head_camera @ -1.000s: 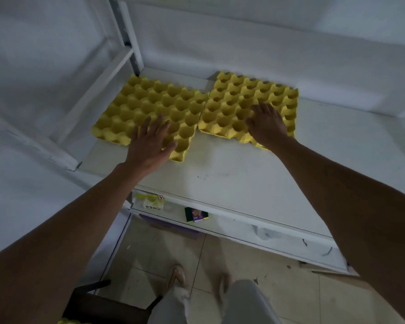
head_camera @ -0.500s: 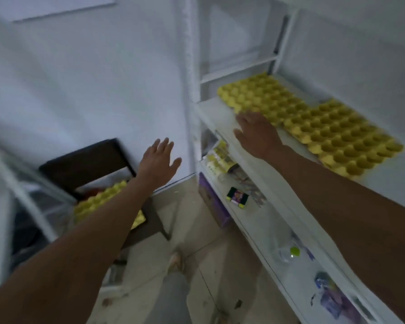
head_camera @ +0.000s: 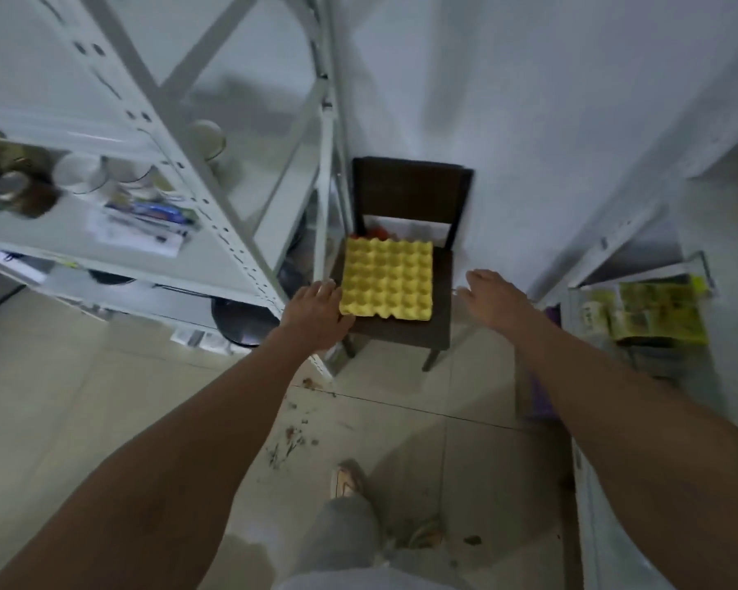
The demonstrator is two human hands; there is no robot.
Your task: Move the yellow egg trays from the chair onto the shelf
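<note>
A yellow egg tray (head_camera: 387, 279) lies flat on the seat of a dark brown chair (head_camera: 410, 198) that stands against the white wall. My left hand (head_camera: 316, 313) is open, fingers spread, right at the tray's left front corner, close to or just touching its edge. My right hand (head_camera: 493, 298) is open too, hovering a little to the right of the chair seat, apart from the tray. The shelf (head_camera: 640, 257) stands at the right edge of the view; the trays on it are out of sight.
A white metal rack (head_camera: 214, 232) with cups, jars and papers stands at the left, its post close beside the chair. Yellow-green packets (head_camera: 652, 313) sit on a low shelf at the right. Bits of debris (head_camera: 290, 440) lie on the tiled floor. My feet show below.
I have turned from the shelf with its two trays to the chair. Both hands left the shelf and now reach down on either side of the tray on the seat.
</note>
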